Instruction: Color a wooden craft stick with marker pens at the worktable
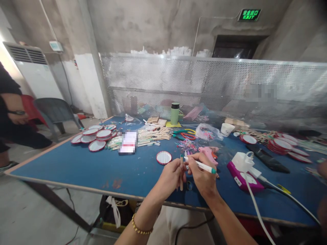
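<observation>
My left hand (170, 175) is closed around a flat wooden stick (181, 183), held upright over the near edge of the blue table. Green colour shows at the stick's top end. My right hand (203, 175) grips a white marker (203, 166) with a green rear end, its tip pointing left toward the top of the stick. Just beyond my left hand lies a round white disc with a red rim (164, 157). A pink glue gun (208, 153) rests behind my right hand, partly covered by it. Whether the tip touches the stick I cannot tell.
Red-rimmed discs (97, 145) are heaped at left, near a phone (128, 143) and many wooden sticks (155, 135). Behind stand a green bottle (174, 114) and a paper cup (227, 129). A purple power strip (246, 182) with cables sits at right. A person (15, 115) is at far left.
</observation>
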The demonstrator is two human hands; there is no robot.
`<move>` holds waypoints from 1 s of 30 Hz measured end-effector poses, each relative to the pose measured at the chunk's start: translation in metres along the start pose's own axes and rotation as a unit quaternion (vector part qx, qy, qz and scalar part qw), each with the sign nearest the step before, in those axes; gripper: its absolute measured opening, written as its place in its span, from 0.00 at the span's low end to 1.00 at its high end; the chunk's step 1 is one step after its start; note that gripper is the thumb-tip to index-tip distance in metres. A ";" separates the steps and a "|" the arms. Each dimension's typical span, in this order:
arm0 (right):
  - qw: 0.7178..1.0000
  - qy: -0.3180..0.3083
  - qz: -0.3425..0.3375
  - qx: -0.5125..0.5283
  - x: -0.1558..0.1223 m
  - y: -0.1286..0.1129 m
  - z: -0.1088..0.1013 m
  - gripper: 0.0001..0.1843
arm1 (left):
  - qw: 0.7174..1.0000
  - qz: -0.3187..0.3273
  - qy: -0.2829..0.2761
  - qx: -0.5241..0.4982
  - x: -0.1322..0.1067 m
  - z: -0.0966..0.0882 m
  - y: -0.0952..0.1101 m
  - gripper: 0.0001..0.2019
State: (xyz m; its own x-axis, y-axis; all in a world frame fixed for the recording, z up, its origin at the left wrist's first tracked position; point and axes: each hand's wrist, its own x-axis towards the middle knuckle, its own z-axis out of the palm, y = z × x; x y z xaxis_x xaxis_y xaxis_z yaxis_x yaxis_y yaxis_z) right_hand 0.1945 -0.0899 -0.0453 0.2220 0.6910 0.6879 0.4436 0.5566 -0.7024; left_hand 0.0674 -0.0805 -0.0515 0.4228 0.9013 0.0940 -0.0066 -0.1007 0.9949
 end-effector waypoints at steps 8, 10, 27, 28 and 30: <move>1.000 0.002 -0.001 0.004 0.000 0.000 -0.001 0.11 | 1.000 0.005 0.000 -0.012 0.000 0.000 -0.002 0.20; 1.000 -0.001 0.001 0.007 -0.001 0.000 -0.001 0.11 | 1.000 0.007 -0.001 -0.015 0.000 0.000 -0.003 0.20; 0.999 -0.023 0.018 0.024 -0.003 -0.002 -0.002 0.11 | 1.000 0.007 0.005 -0.006 -0.001 0.000 -0.001 0.20; 0.999 -0.023 0.020 0.027 -0.003 -0.002 -0.002 0.11 | 1.000 0.007 0.005 -0.006 -0.001 0.001 -0.002 0.20; 0.999 -0.022 0.023 0.033 -0.002 -0.002 -0.002 0.11 | 1.000 0.008 0.004 -0.007 0.000 0.001 -0.003 0.20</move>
State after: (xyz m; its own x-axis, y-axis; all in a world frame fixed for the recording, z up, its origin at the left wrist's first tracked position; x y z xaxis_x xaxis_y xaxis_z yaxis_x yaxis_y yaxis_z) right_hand 0.1944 -0.0935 -0.0450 0.2010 0.7359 0.6466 0.3748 0.5520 -0.7449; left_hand 0.0680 -0.0808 -0.0544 0.4153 0.9029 0.1106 -0.0270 -0.1093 0.9936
